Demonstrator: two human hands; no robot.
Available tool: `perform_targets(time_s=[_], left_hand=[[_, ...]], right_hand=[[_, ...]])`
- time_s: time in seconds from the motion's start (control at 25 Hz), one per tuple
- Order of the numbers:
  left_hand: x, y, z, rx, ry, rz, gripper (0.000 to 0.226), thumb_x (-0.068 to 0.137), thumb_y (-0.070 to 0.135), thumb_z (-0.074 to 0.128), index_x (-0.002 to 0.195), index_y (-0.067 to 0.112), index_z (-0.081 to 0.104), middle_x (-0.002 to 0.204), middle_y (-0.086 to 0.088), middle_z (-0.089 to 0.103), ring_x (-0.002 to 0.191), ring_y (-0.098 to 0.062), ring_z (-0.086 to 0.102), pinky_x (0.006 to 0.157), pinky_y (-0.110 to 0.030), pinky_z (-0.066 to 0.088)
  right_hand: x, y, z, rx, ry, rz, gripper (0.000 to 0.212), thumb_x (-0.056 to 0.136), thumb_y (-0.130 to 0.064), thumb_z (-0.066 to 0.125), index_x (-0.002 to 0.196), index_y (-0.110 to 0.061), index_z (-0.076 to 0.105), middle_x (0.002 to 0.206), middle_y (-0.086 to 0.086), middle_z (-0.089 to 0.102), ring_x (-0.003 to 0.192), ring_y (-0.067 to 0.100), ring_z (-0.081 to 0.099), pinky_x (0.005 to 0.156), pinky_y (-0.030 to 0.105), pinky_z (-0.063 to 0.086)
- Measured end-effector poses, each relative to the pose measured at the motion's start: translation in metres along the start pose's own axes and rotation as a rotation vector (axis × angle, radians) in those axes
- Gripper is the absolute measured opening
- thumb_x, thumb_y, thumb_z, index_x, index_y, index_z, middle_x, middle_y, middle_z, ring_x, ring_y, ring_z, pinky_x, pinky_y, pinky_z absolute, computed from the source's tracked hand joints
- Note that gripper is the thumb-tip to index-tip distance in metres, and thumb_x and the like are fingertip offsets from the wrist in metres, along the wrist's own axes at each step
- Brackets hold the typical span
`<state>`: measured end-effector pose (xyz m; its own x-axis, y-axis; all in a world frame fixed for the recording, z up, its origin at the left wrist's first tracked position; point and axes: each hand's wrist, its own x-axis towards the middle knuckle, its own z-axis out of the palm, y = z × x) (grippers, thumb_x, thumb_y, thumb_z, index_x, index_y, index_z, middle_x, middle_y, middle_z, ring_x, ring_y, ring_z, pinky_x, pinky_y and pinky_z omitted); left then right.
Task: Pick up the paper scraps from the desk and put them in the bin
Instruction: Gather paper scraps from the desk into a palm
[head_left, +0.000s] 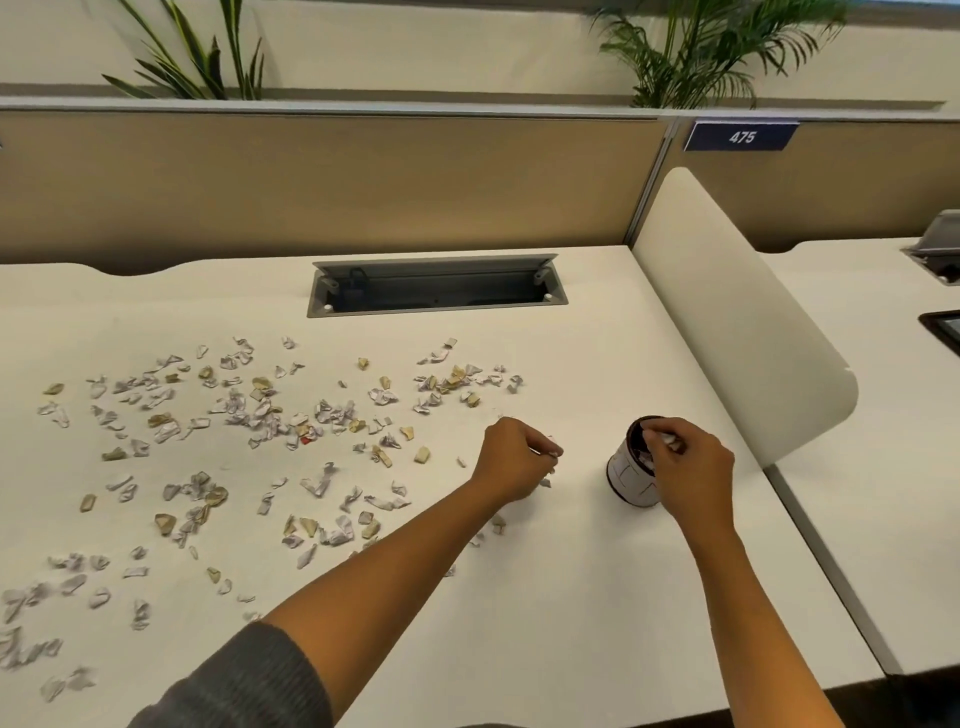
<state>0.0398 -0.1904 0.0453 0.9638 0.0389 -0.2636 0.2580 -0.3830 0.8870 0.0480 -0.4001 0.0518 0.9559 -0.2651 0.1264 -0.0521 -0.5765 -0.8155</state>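
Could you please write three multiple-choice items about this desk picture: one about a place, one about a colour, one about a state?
1. Where does the bin stand?
A. right of most paper scraps
B. left of them
C. on the floor

2. What colour is the sign reading 475?
A. red
B. dark blue
C. green

3. What is the right hand doing?
A. lying flat on the desk
B. holding a pen
C. holding white scraps over the bin

Answers:
1 A: the scraps lie mostly to its left.
2 B: white digits on dark blue.
3 C: its fingers pinch white paper above the bin's opening; the left hand also holds scraps.
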Motion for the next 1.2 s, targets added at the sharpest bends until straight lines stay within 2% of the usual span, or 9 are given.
perform_targets(time_s=[0.08,0.24,0.4,0.68,0.84,0.92,1.0,1.08,1.2], left_hand=[[0.003,0.022,0.02,-0.018,-0.045,0.034,0.014,0.079,0.001,0.069,0.088,0.006,0.079,0.084,-0.007,0.076,0.075,-0.016,0.071,0.06,-0.017,0.055],[0.009,0.06,0.061,0.028,-0.092,0.113,0.015,0.078,0.002,0.07,0.089,0.008,0.079,0.089,-0.008,0.077,0.068,-0.003,0.061,0.057,-0.003,0.043],[0.015,0.081,0.082,0.053,-0.143,0.156,0.026,0.079,-0.005,0.061,0.095,0.007,0.078,0.095,-0.013,0.075,0.08,-0.018,0.065,0.07,-0.019,0.048],[0.025,0.074,0.066,0.04,-0.181,0.197,0.043,0.07,-0.016,0.057,0.099,0.009,0.076,0.101,-0.011,0.075,0.087,-0.019,0.068,0.07,-0.016,0.052],[0.028,0.045,0.043,0.125,-0.111,0.209,0.045,0.075,-0.012,0.045,0.096,0.012,0.076,0.105,-0.006,0.072,0.086,-0.013,0.062,0.064,-0.012,0.043],[0.027,0.017,0.027,0.257,-0.091,0.175,0.039,0.081,-0.007,0.048,0.101,0.016,0.073,0.114,-0.004,0.067,0.1,-0.016,0.061,0.072,-0.018,0.047],[0.025,-0.017,0.005,0.462,-0.126,0.153,0.036,0.085,0.0,0.056,0.114,0.018,0.067,0.127,-0.003,0.059,0.119,-0.019,0.053,0.093,-0.027,0.046],[0.02,-0.05,-0.018,0.714,-0.186,0.171,0.051,0.087,0.0,0.055,0.134,0.02,0.054,0.145,-0.003,0.046,0.137,-0.022,0.038,0.111,-0.033,0.032],[0.012,-0.08,-0.046,0.997,-0.234,0.206,0.066,0.091,0.008,0.051,0.15,0.029,0.03,0.162,-0.002,0.018,0.151,-0.025,0.007,0.121,-0.048,0.006]], right_hand=[[0.003,0.006,-0.01,-0.037,-0.039,0.041,0.016,0.094,-0.012,0.062,0.104,-0.018,0.073,0.094,-0.001,0.071,0.086,0.013,0.064,0.076,0.02,0.05],[0.011,0.008,-0.021,-0.032,-0.129,0.102,0.033,0.096,-0.007,0.054,0.118,-0.028,0.064,0.102,-0.008,0.068,0.085,0.0,0.061,0.066,0.009,0.041],[0.018,0.008,-0.026,0.05,-0.126,0.182,0.041,0.093,-0.001,0.045,0.114,-0.031,0.064,0.104,-0.012,0.071,0.088,0.004,0.068,0.062,0.013,0.048],[0.021,0.013,-0.022,0.147,-0.095,0.193,0.043,0.085,0.011,0.041,0.108,-0.017,0.065,0.105,-0.003,0.071,0.101,0.012,0.068,0.092,0.033,0.055],[0.013,-0.003,-0.008,0.056,-0.108,0.088,0.038,0.088,0.009,0.042,0.107,-0.015,0.065,0.105,-0.003,0.07,0.099,0.01,0.067,0.087,0.021,0.052],[0.002,-0.014,0.005,0.011,-0.131,-0.008,0.034,0.091,0.005,0.046,0.106,-0.018,0.065,0.102,-0.008,0.069,0.095,0.002,0.065,0.08,0.009,0.046],[-0.01,-0.023,0.024,0.021,-0.185,-0.069,0.03,0.092,0.001,0.05,0.107,-0.02,0.065,0.102,-0.012,0.068,0.093,0.0,0.064,0.078,0.011,0.048],[-0.028,-0.025,0.047,0.015,-0.265,-0.116,0.028,0.093,0.0,0.051,0.108,-0.019,0.064,0.105,-0.01,0.067,0.094,0.004,0.065,0.078,0.017,0.052],[-0.059,-0.013,0.082,-0.076,-0.43,-0.191,0.029,0.097,-0.002,0.048,0.12,-0.015,0.061,0.123,-0.003,0.061,0.112,0.012,0.06,0.093,0.022,0.05]])
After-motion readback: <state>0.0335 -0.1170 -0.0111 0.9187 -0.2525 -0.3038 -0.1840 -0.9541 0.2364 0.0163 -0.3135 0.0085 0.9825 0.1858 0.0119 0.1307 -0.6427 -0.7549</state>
